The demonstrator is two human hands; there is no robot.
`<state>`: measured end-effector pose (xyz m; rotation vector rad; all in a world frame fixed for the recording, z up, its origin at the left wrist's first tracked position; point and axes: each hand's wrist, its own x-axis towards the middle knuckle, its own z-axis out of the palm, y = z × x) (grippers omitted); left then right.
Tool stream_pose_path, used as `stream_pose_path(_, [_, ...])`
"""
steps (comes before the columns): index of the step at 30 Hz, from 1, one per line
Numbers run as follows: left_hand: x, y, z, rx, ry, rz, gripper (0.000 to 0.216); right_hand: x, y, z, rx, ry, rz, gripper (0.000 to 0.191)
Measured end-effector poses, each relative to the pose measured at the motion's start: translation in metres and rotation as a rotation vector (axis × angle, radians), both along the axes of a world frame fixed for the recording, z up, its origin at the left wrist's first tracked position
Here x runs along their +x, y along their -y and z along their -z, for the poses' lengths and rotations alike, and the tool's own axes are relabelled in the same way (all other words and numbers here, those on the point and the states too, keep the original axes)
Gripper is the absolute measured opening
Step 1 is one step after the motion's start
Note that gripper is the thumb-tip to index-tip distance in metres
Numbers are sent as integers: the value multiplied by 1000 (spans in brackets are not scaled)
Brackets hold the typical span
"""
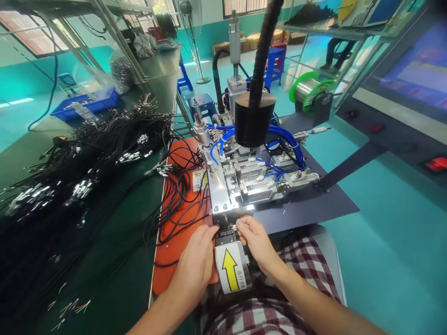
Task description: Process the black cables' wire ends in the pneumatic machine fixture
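Both hands work at the front end of a metal assembly machine (218,186). My right hand (256,239) pinches a small silver connector (234,227) between thumb and fingers, just over the black feed track (225,238). On the track's other side, my left hand (199,251) has its fingers drawn together at the edge; what they hold, if anything, is hidden. Below the hands is a white cover (223,274) with a yellow arrow. Black cables (178,186) lie in loops on the orange board (174,256) left of the machine.
A large heap of black cables (104,144) with silver ends covers the dark bench on the left, near a blue tray (87,106). A black cylindrical lamp head (254,121) hangs over the machine. A control panel (401,111) stands right, a green wire spool (310,90) behind.
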<state>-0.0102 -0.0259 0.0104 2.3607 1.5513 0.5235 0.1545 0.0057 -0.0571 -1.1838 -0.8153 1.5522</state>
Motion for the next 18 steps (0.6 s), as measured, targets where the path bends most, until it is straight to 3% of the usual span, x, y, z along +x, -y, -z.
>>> stream_pose_path(7, [-17, 49, 31, -27, -213, -238, 56, 4, 0, -2, 8, 27, -15, 37])
stream_pose_path(13, [-10, 48, 35, 6, -276, -307, 54, 5, 0, -2, 13, 49, -26, 36])
stream_pose_path(18, [-14, 45, 37, 15, -282, -297, 51, 9, 1, 16, 4, 46, -4, 37])
